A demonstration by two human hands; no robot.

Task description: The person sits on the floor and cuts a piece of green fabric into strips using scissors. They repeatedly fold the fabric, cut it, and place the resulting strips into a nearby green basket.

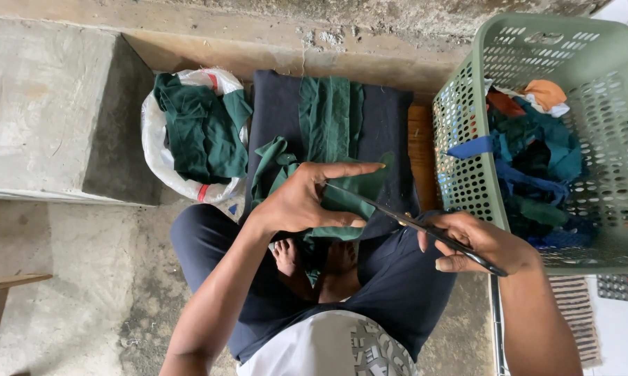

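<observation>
My left hand (pixel 307 198) grips a piece of dark green cloth (pixel 359 198) over my lap, with the forefinger stretched along its top edge. My right hand (pixel 477 244) holds black scissors (pixel 404 221) whose blades point left into that cloth, just under the left forefinger. More green cloth (pixel 328 118) lies folded in strips on a dark navy pad (pixel 383 125) in front of my knees. I sit cross-legged, with bare feet showing below the hands.
A white sack (pixel 157 150) with green cloth pieces (pixel 202 132) stands to the left of the pad. A pale green perforated plastic basket (pixel 599 76) on the right holds blue, green and orange scraps. A concrete block sits far left; the floor is bare concrete.
</observation>
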